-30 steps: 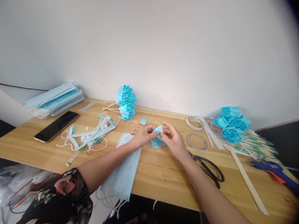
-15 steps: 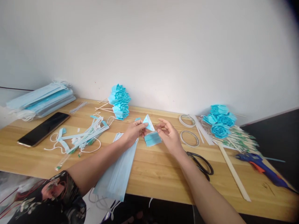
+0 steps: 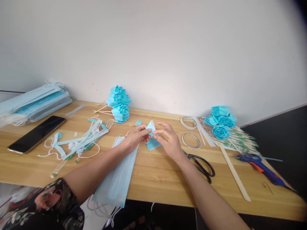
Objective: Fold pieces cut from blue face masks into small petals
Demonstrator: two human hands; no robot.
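Observation:
A small folded piece of light-blue mask fabric (image 3: pixel 150 126), pointed at the top with a white edge, is held up over the middle of the table. My left hand (image 3: pixel 138 136) pinches it from the left between thumb and fingers. From the right, my right hand (image 3: pixel 168 139) has its thumb and fingertips closed on the piece's lower right side, its other fingers raised. Just beneath the hands lies a flat blue fabric piece (image 3: pixel 153 143), partly covered. A light-blue face mask (image 3: pixel 117 182) lies under my left forearm, overhanging the front edge.
Cut strips and ear loops (image 3: pixel 81 140), a phone (image 3: pixel 35 133) and stacked masks (image 3: pixel 35 103) are at left. Blue fabric flowers (image 3: pixel 118 102) lie behind; more flowers (image 3: pixel 221 123) are at right. Tape rolls (image 3: pixel 191 141), black-handled scissors (image 3: pixel 202 164) and a glue gun (image 3: pixel 261 167) lie right.
My right hand has closed in on the folded piece, whose tip stands more upright between both hands. The view has shifted slightly, with table items appearing further left.

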